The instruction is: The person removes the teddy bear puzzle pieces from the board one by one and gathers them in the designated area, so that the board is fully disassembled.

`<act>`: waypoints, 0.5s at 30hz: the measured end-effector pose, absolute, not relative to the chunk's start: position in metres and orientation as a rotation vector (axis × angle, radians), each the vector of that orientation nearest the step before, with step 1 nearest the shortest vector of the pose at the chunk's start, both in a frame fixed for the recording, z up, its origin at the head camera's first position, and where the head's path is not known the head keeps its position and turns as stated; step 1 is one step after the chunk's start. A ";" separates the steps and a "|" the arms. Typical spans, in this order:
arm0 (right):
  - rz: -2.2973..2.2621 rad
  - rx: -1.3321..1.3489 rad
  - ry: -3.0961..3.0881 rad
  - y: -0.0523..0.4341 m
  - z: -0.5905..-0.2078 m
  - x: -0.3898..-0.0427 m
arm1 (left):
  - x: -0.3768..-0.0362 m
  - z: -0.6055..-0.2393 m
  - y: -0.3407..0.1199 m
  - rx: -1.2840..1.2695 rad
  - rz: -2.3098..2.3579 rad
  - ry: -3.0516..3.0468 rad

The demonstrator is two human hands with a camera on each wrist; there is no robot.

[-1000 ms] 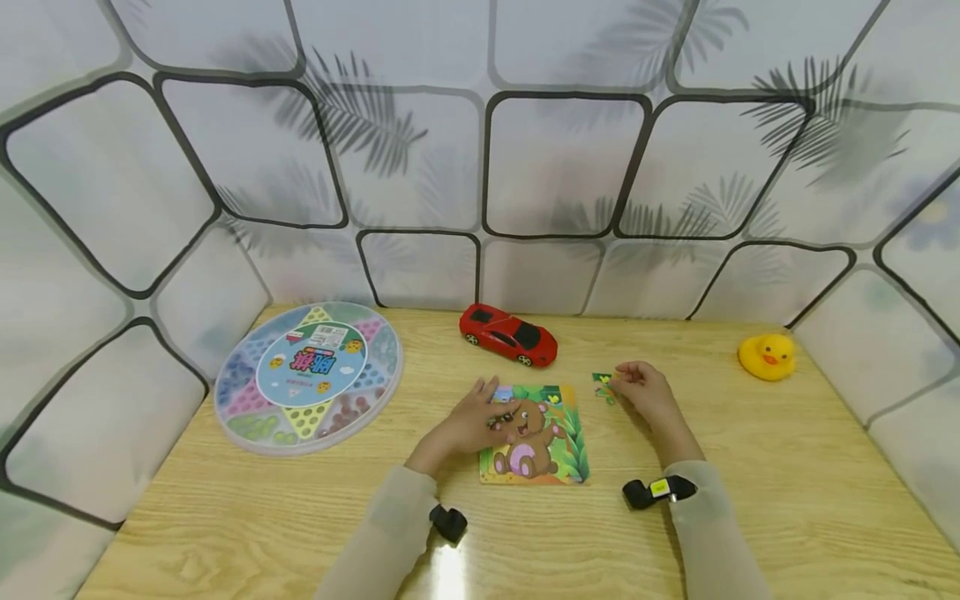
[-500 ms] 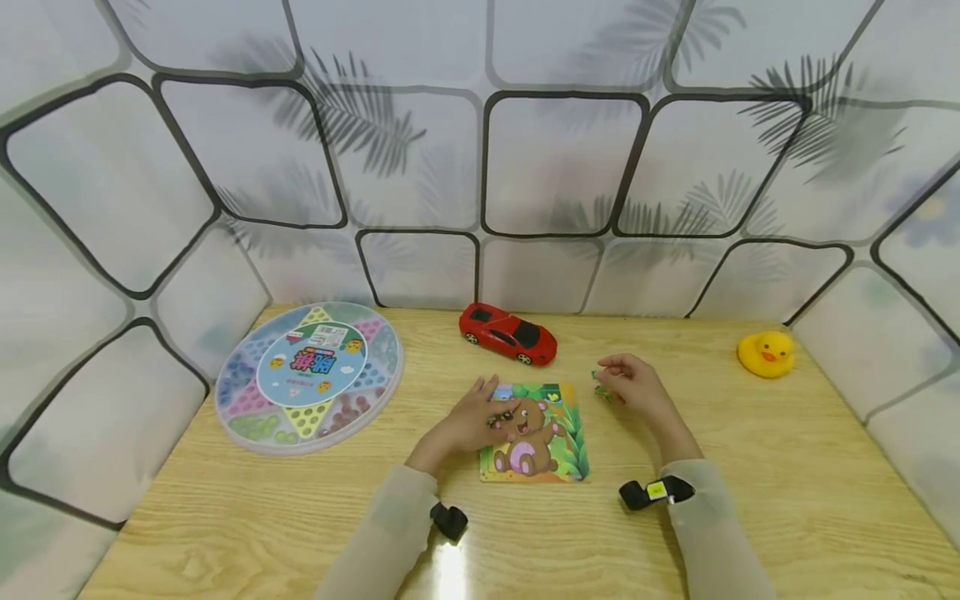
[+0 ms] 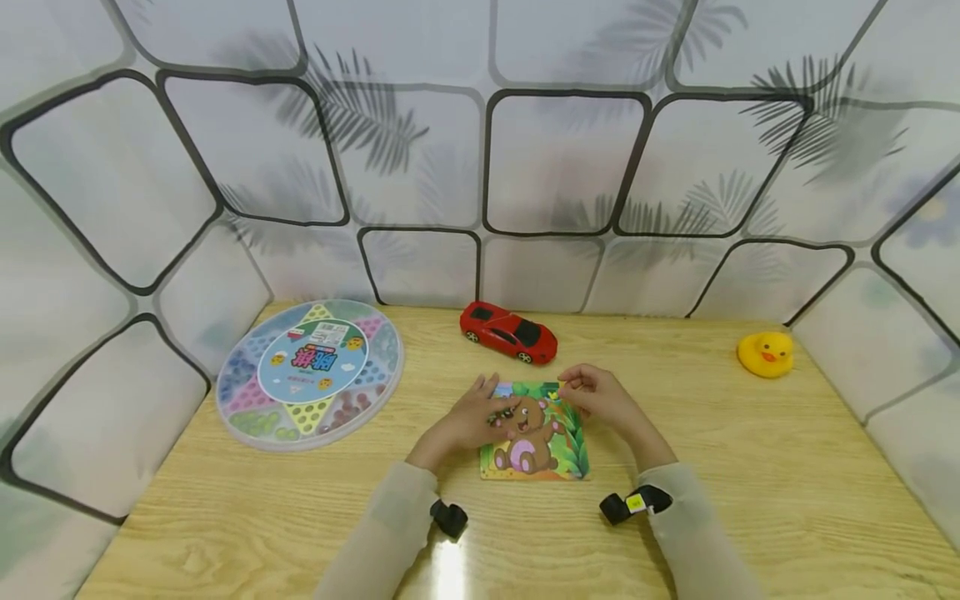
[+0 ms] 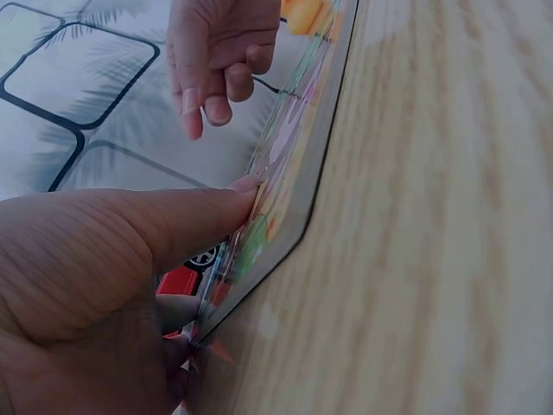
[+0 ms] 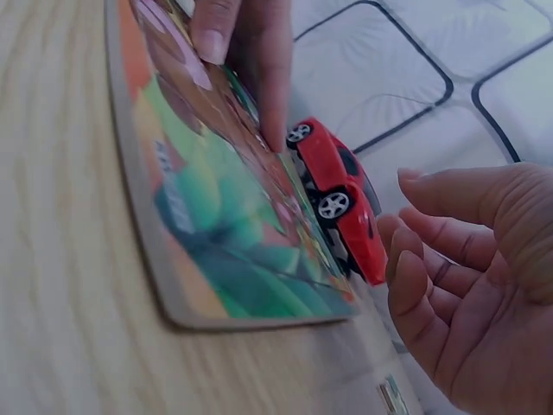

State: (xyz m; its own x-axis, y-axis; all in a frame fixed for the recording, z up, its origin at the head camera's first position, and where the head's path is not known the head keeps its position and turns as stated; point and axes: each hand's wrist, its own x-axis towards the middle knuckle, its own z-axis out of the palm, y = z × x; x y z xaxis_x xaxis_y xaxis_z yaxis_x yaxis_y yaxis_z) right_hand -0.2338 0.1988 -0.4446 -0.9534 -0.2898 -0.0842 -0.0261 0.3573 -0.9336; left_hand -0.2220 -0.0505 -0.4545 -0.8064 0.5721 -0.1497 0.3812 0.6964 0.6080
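A bear picture puzzle (image 3: 536, 442) lies flat on the wooden table (image 3: 750, 483) in front of me. My left hand (image 3: 468, 421) rests on its left side with straight fingers, and a fingertip (image 4: 246, 184) touches the puzzle's edge (image 4: 294, 164). My right hand (image 3: 596, 398) hovers over the puzzle's far right corner, its fingers (image 5: 415, 285) loosely curled and holding nothing. A small green puzzle piece (image 5: 393, 398) lies on the table just past that corner (image 5: 259, 316), under my right palm. The head view hides it.
A red toy car (image 3: 508, 333) stands just behind the puzzle. A round game board (image 3: 309, 375) with coloured marbles sits at the left. A yellow rubber duck (image 3: 765, 354) is at the far right. Patterned panels wall in the table.
My right hand has left the green piece beside the puzzle and moved left over the puzzle's far right corner. The left hand has stayed put.
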 end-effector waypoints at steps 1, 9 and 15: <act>-1.627 -0.289 2.375 0.197 -0.446 -0.234 | -0.222 -0.454 -0.050 0.750 0.814 2.579; -1.546 -0.309 2.392 0.183 -0.453 -0.230 | -0.222 -0.452 -0.050 0.760 0.800 2.587; -1.492 -0.318 2.434 0.178 -0.459 -0.229 | -0.221 -0.450 -0.050 0.744 0.811 2.575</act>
